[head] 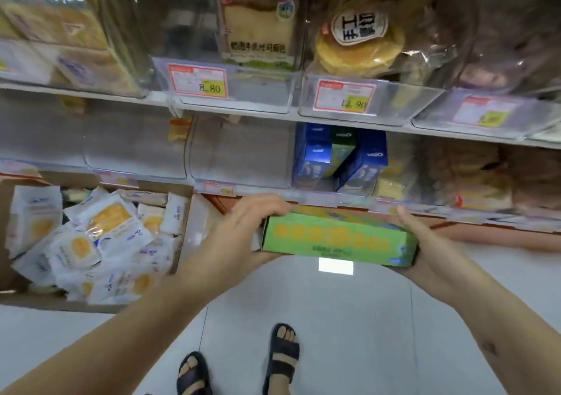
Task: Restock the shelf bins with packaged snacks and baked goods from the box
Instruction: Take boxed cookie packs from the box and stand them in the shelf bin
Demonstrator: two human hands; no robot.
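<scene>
1. I see one green box (337, 238), long, rectangular and made of card. It has a row of yellow round shapes on its face, and the print below them is too blurred to read.
2. My left hand (243, 221) curls over its left end and my right hand (425, 243) clasps its right end. Both grip it just in front of the lower shelf edge, above the floor.
3. One brown cardboard box (45, 305) stands at the left, holding a heap of crinkly white packets (112, 215) with yellow rounds. There are too many for me to count.
4. In the clear plastic bin (303, 188) above the green box stand two blue cartons (312, 155) with one green carton (341, 149) between them.
5. There are three price tags on the upper bins. One reads 8.80 (198, 80), one reads 13.90 (344, 95), and the third (482, 114) is unreadable.
6. Above the tags are a wrapped bread loaf (258, 30) and stacked round yellow cakes (361, 45).
7. Two black sandals (282, 355) show below.
</scene>
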